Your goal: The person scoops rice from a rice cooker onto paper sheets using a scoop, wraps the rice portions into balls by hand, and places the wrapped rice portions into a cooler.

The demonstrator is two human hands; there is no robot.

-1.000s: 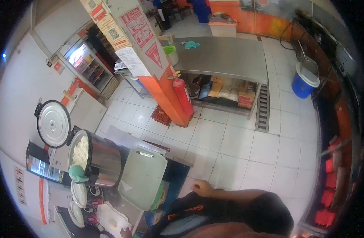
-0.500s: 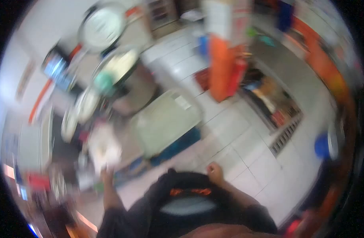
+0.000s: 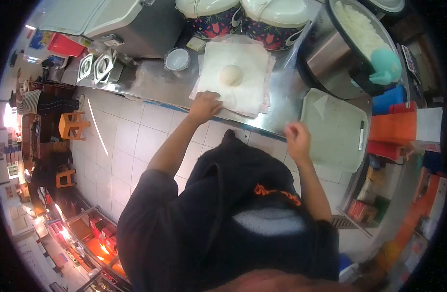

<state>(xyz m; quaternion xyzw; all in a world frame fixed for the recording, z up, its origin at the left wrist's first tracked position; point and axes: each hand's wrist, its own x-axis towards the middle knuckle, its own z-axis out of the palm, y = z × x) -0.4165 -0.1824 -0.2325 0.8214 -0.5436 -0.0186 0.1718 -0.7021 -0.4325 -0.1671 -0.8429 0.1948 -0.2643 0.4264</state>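
On the steel counter lies a stack of white paper sheets with a small round mound, apparently rice, on top. My left hand rests on the near left edge of the stack, fingers laid across the paper. Over the counter's front edge, beside the pale tray, my right hand hangs with its fingers curled in; nothing shows in them. A large steel cooker full of white rice stands beyond the tray, a turquoise thing at its rim.
Two flower-patterned containers with white lids stand behind the paper. Left of it are a small bowl and metal pans. A marker lies on the tray. Orange stools and a person in a striped top are far left.
My view has swung right, bringing the counter in front of me. My left hand has stayed at the paper stack; my right hand has come up beside the counter, still curled.
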